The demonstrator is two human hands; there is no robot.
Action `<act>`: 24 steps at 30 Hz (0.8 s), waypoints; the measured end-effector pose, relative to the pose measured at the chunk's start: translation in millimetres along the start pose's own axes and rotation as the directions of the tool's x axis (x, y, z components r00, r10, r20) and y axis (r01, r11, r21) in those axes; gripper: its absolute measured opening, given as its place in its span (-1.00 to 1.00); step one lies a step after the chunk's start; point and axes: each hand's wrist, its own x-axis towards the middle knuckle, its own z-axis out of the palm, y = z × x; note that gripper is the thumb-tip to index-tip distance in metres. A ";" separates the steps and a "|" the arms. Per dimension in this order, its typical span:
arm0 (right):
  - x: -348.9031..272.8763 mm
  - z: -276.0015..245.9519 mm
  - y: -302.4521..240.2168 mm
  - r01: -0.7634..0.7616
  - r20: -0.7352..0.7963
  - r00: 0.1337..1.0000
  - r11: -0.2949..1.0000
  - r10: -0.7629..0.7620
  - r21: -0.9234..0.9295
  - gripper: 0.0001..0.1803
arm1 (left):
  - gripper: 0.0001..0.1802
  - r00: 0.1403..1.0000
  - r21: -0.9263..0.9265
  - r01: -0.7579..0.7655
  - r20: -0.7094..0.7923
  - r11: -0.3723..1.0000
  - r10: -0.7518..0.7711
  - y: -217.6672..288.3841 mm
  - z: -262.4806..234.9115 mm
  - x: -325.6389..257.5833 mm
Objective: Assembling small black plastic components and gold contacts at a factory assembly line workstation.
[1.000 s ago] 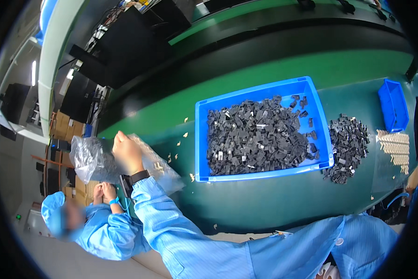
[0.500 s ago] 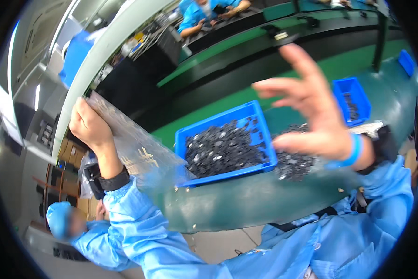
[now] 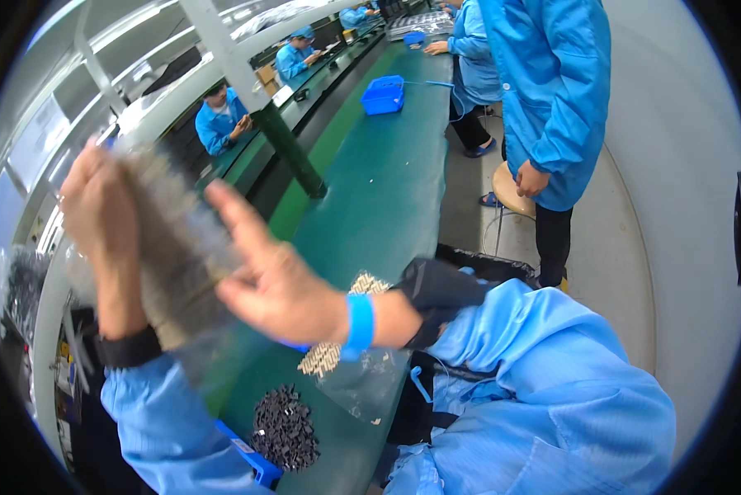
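My left hand (image 3: 102, 202) is raised at the left, closed on the top of a clear plastic bag (image 3: 176, 272). The bag hangs down beside my wrist, blurred, with brownish-grey contents I cannot make out. My right hand (image 3: 284, 289), wearing a blue wristband (image 3: 358, 323), reaches toward the bag with thumb and forefinger spread apart. Whether its fingertips touch the bag, I cannot tell. Below on the green table lies a pile of small black parts (image 3: 284, 429), next to the rim of a blue tray (image 3: 255, 458) mostly covered by my left sleeve.
Small cream-coloured pieces (image 3: 321, 360) lie on clear plastic film on the green table (image 3: 370, 190). A blue bin (image 3: 383, 96) stands farther along it, past a green post (image 3: 292, 157). One person in blue (image 3: 552, 91) stands at the right by a stool (image 3: 511, 191); others work farther off.
My view has swung to the right along the table. My right hand has come over to the bag in my left hand. The blue tray has slid mostly out of view.
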 end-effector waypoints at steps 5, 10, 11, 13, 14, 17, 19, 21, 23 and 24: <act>34.4 -126.9 5.4 0.045 -0.128 0.991 0.998 -0.048 -0.032 -0.04 | -0.40 0.969 -0.511 -0.094 0.150 0.855 0.196 70.8 75.5 20.4; 43.7 -262.8 60.5 -0.184 -0.378 0.910 0.983 0.172 0.005 -0.14 | -0.50 0.951 -0.517 -0.194 0.110 0.834 0.290 47.1 51.2 14.0; 36.6 -308.7 84.1 -0.246 -0.415 0.880 0.969 0.231 0.017 -0.18 | -0.51 0.938 -0.489 -0.181 0.175 0.853 0.299 34.7 47.1 6.4; 18.9 -385.6 134.9 -0.337 -0.352 0.878 0.941 0.324 0.027 -0.23 | -0.56 0.932 -0.374 -0.090 0.294 0.923 0.211 23.1 0.9 -20.1; 10.4 -406.7 152.0 -0.390 -0.356 0.879 0.907 0.316 -0.158 -0.26 | -0.56 0.919 -0.253 -0.152 0.320 0.955 0.231 13.9 -26.2 -34.6; -38.5 -447.8 189.0 -0.595 -0.533 0.676 0.803 0.510 0.013 -0.17 | -0.54 0.893 0.210 -0.237 0.432 0.949 0.127 -7.7 -103.3 -72.7; -98.2 -581.9 254.6 -0.740 -0.581 0.645 0.595 0.497 -0.312 -0.07 | -0.53 0.930 0.487 -0.209 0.367 0.848 0.018 -25.8 -162.7 -95.0; -81.2 -601.5 286.0 -0.788 -0.671 0.596 0.482 0.441 -0.384 0.00 | -0.54 0.978 0.500 0.161 0.031 0.851 -0.204 -28.9 -231.0 -125.6; -62.1 -624.2 315.0 -0.697 -0.553 0.716 0.486 0.426 -0.528 0.05 | -0.54 0.883 0.405 0.468 -0.251 0.786 -0.397 -16.1 -311.1 -154.0; -55.0 -637.5 330.1 -0.585 -0.504 0.811 0.419 0.297 -0.694 0.06 | -0.61 0.929 0.677 0.359 -0.190 0.642 -0.318 -0.5 -332.3 -162.1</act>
